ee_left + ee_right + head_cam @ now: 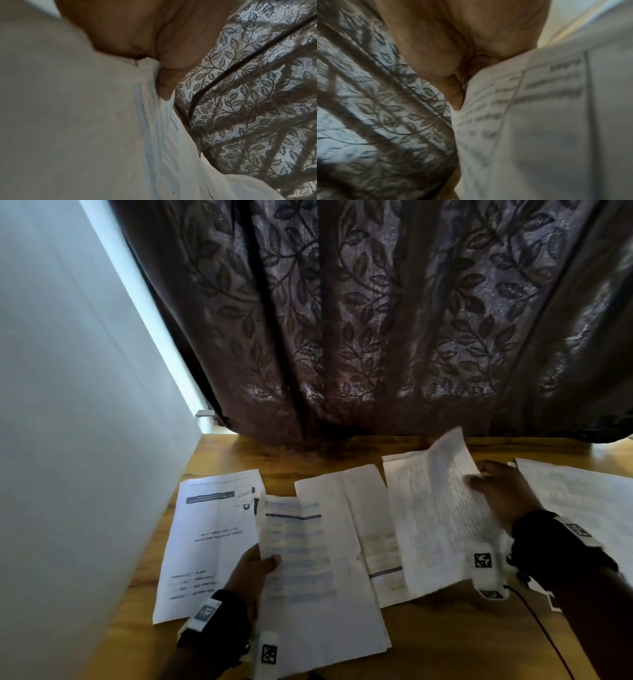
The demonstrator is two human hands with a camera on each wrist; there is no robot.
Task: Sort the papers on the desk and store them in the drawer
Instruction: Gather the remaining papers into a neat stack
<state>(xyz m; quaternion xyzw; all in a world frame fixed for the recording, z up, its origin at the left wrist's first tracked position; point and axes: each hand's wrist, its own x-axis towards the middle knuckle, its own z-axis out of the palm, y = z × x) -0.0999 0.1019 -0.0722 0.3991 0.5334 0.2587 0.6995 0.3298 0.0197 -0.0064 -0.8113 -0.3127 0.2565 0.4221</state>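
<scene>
Several printed papers lie spread over a wooden desk (445,631). My left hand (255,568) pinches the left edge of a sheet with blue bands (298,546), thumb on top; the same sheet (154,135) fills the left wrist view under the thumb (164,86). My right hand (500,491) grips the right edge of a text page (435,508), which curls upward off the desk. In the right wrist view, that page (539,108) is blurred beside the thumb (455,94). A white sheet with a dark bar (212,529) lies flat at the left.
A white wall (68,440) borders the desk on the left. A dark leaf-patterned curtain (376,320) hangs behind the desk's far edge. More papers (582,498) lie at the right, and a thin dark cable (544,628) runs across the desk near my right arm.
</scene>
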